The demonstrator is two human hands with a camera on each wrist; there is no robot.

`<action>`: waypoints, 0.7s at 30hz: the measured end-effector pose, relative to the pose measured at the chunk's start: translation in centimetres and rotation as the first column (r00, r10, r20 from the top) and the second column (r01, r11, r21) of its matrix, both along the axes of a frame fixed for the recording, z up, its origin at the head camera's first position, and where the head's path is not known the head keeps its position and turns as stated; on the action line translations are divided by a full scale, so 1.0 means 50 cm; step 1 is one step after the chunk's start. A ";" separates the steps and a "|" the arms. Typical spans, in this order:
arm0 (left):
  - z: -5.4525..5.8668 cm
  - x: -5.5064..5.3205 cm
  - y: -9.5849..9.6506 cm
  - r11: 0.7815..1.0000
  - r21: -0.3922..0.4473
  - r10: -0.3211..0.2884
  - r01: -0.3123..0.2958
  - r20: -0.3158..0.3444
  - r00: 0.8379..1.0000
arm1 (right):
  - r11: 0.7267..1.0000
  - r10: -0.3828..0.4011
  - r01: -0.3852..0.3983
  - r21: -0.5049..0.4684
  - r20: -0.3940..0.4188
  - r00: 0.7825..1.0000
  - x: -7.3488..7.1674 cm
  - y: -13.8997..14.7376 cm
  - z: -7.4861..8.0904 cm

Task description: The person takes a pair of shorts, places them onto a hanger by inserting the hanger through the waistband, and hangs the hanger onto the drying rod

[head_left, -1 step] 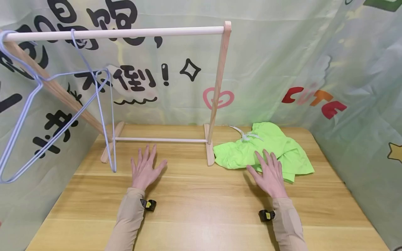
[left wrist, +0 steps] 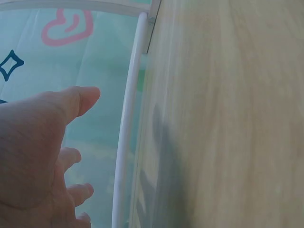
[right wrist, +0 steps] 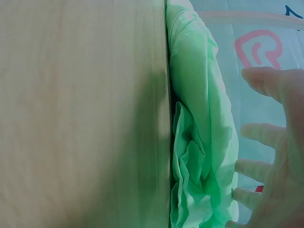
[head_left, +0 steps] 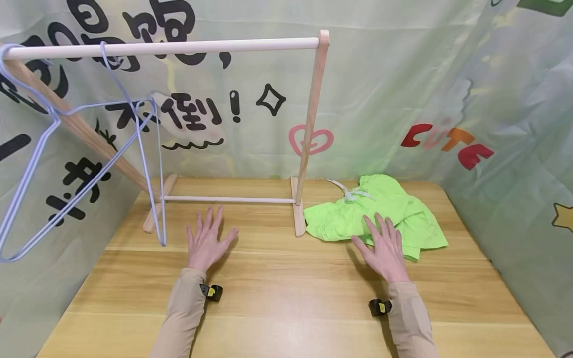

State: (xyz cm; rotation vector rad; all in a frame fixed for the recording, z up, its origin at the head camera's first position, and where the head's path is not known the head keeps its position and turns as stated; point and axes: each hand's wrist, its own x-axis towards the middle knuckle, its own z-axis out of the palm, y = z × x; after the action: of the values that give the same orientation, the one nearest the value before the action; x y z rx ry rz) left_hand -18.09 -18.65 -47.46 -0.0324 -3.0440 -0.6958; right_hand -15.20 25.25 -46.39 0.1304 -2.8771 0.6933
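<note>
Lime-green drawstring shorts lie crumpled at the back right of the table, their white drawstring tied on the far side. My right hand hovers over their near edge, fingers spread, holding nothing. In the right wrist view the shorts show folded layers beside the spread fingers. To the left, my left hand is held above the table with its fingers apart and nothing in them. Nearest to it are the rack's low crossbar and a blue hanger.
A wooden rack stands at the back left, with a white top rail. Blue hangers hang from the rail's left end and reach toward the front. Printed curtains enclose the wooden table behind and at both sides.
</note>
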 end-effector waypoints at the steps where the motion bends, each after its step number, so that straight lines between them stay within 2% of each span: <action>1: 0.000 0.000 0.000 1.000 0.001 0.001 -0.001 0.000 1.000 | 1.000 0.000 0.000 0.001 0.000 1.000 0.000 0.000 0.000; 21: -0.001 0.004 0.003 1.000 0.000 -0.016 0.016 0.004 1.000 | 1.000 0.000 0.000 0.002 -0.017 1.000 -0.006 -0.004 0.002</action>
State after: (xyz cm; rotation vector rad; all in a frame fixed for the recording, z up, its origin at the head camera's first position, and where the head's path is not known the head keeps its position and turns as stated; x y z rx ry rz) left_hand -17.87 -18.48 -47.49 -0.0549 -3.0506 -0.6983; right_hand -15.49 25.05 -46.27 0.1364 -2.8616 0.6855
